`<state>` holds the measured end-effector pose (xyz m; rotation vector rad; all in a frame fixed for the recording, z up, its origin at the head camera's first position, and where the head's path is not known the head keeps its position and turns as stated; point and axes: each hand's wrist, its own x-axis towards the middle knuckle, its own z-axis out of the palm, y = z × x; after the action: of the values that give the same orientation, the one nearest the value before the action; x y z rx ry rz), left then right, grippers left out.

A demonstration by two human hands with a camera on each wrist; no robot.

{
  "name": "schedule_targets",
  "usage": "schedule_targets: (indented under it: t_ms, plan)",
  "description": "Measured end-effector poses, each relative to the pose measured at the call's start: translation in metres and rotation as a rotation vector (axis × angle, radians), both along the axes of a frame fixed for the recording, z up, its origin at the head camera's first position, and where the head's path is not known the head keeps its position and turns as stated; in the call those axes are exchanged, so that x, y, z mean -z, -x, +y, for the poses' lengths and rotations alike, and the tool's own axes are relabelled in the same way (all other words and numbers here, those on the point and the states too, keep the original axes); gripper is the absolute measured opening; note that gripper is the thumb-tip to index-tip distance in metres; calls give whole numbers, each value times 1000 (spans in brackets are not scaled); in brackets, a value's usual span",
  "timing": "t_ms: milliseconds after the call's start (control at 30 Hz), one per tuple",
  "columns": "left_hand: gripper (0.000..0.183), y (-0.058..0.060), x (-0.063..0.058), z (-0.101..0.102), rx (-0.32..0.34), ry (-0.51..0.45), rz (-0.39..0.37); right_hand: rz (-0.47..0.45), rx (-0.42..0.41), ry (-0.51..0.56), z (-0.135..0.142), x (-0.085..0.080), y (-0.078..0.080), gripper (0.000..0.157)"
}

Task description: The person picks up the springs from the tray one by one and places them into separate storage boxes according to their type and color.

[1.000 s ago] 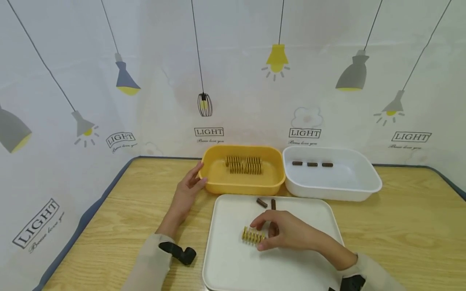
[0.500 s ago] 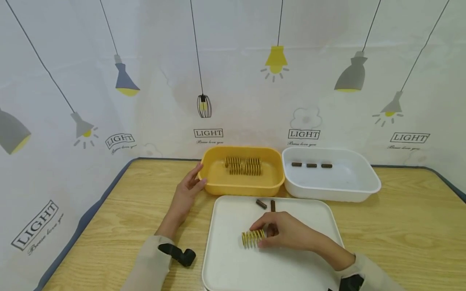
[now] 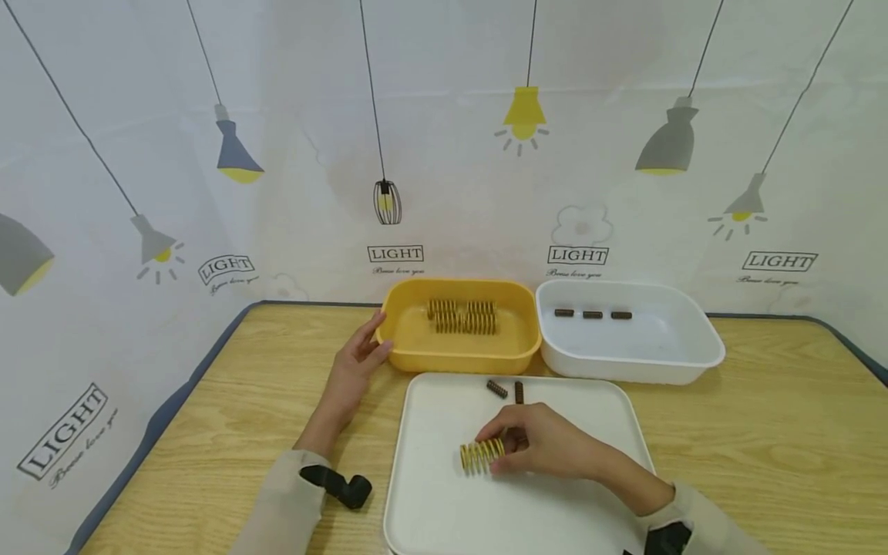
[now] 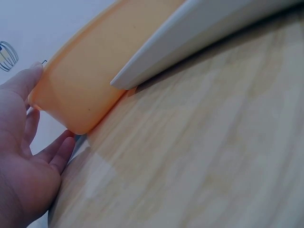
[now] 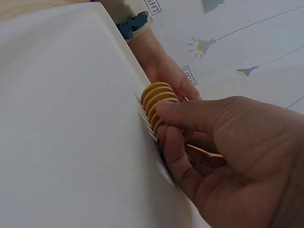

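My right hand [image 3: 551, 441] pinches a large gold coil spring [image 3: 480, 455] at its right end, over the middle of the white tray [image 3: 444, 505]. The right wrist view shows thumb and finger on the coils of the spring [image 5: 160, 97]; whether it touches the tray, I cannot tell. Two small dark brown springs, one slanted [image 3: 496, 388] and one pointing away from me [image 3: 519, 392], lie at the tray's far side. My left hand [image 3: 349, 380] rests its spread thumb and fingers on the left end of the yellow bin [image 3: 458, 362], which holds several gold springs [image 3: 466, 322].
Right of the yellow bin, touching or nearly touching it, stands a white bin [image 3: 631, 370] with three small brown springs [image 3: 593, 314] in a row. Both bins stand behind the tray on a wooden table [image 3: 763, 432]. A lamp-patterned sheet [image 3: 458, 154] hangs behind.
My right thumb and fingers have come together on the gold spring, which has turned from slanting down rightward to nearly level. My left hand stays on the yellow bin.
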<state>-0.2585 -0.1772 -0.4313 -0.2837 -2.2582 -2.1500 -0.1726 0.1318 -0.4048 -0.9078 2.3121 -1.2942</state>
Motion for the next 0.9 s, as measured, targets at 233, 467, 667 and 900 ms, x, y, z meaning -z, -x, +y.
schedule_targets:
  t_ms: [233,467,667,900]
  plan:
    - [57,0,-1,-2,-10,17,2,30,13,-14,-1,0,1,28]
    - [57,-9,-15,2,18,-10,-20,91,12,-30,2,-3,1,28]
    - [57,-14,-26,5,21,12,-24,109,28,-29,5,-10,2,30]
    - [58,-11,-21,4,18,22,-27,91,32,-21,6,-13,3,30]
